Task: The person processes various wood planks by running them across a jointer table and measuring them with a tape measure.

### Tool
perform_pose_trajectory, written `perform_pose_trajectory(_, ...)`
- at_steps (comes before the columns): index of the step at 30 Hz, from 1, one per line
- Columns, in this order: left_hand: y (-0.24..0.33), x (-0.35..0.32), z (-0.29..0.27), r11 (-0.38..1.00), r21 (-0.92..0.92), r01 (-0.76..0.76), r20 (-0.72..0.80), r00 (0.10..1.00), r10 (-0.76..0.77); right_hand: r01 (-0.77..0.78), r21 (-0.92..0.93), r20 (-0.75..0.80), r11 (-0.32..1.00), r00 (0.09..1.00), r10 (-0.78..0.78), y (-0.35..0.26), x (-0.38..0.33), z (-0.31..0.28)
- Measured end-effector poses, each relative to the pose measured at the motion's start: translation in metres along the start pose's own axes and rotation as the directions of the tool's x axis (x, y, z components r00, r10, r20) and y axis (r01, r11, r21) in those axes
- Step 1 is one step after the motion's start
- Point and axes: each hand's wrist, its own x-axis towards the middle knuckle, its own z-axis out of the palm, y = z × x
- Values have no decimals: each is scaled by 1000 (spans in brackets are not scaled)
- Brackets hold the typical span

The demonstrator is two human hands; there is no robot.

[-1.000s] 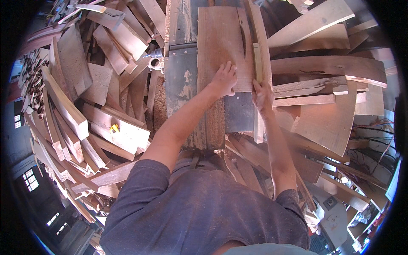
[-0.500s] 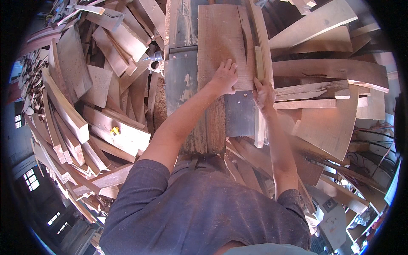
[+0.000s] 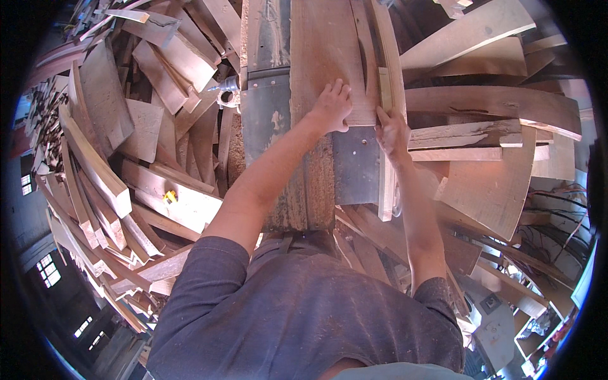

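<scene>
A wide wooden board (image 3: 323, 50) lies flat on a grey metal machine table (image 3: 263, 114). My left hand (image 3: 332, 106) rests on the board near its close end. Its fingers are bent and apart, pressing down, with nothing held in them. Along the board's right side runs a long wooden fence (image 3: 389, 44), with a narrow pale wooden strip (image 3: 385, 206) set against it. My right hand (image 3: 393, 134) is closed round this strip, just right of the board's near corner. Its palm side is hidden. A thin curved gap shows between the board and the fence.
Offcut planks (image 3: 145, 126) pile high on the left, close to the table. More curved and wedge-shaped boards (image 3: 487, 101) are stacked on the right. Sawdust covers the table's near section (image 3: 297, 209). A small yellow object (image 3: 170, 196) lies on a left plank. Cables (image 3: 563, 215) hang at far right.
The board has slid a little away from me along the table, its far edge now out of view. My left hand has moved slightly forward with it. My right hand has barely shifted.
</scene>
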Motion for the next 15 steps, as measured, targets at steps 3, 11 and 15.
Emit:
perform_pose_trajectory(3, -6, 5, -1, 1000, 27, -1, 4, 1000, 1, -19, -48, 27, 999, 999, 21, -1, 9, -1)
perform_pose_trajectory(11, -17, 14, 2, 998, 55, -13, -15, 1000, 14, 47, -13, -57, 999, 997, -48, 6, 22, 8)
perform_pose_trajectory(15, -22, 19, -4, 1000, 30, -7, 29, 1000, 6, 36, -7, -21, 999, 999, -36, 4, 28, 1)
